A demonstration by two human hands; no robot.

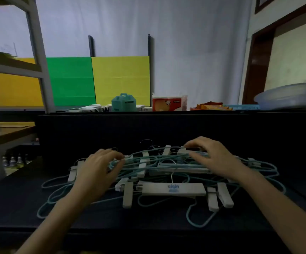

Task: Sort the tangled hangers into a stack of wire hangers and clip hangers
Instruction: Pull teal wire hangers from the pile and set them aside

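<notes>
A tangled heap of hangers lies in the middle of the black table [148,220]. Several light-blue wire hangers [194,217] loop through several white clip hangers; the nearest clip hanger [174,189] carries a blue logo. My left hand [99,171] rests palm down on the heap's left side, its fingertips touching blue wire. On the right side my right hand [212,156] lies over the heap, with its fingers curled at a white clip hanger near the back. Neither hand has lifted anything, and a firm grip does not show.
A black partition [167,129] rises just behind the heap. Beyond it stand a teal container [123,102], a red and white box [168,103], snack packets and a clear plastic basin [288,96]. A grey shelf frame [40,61] stands at the left.
</notes>
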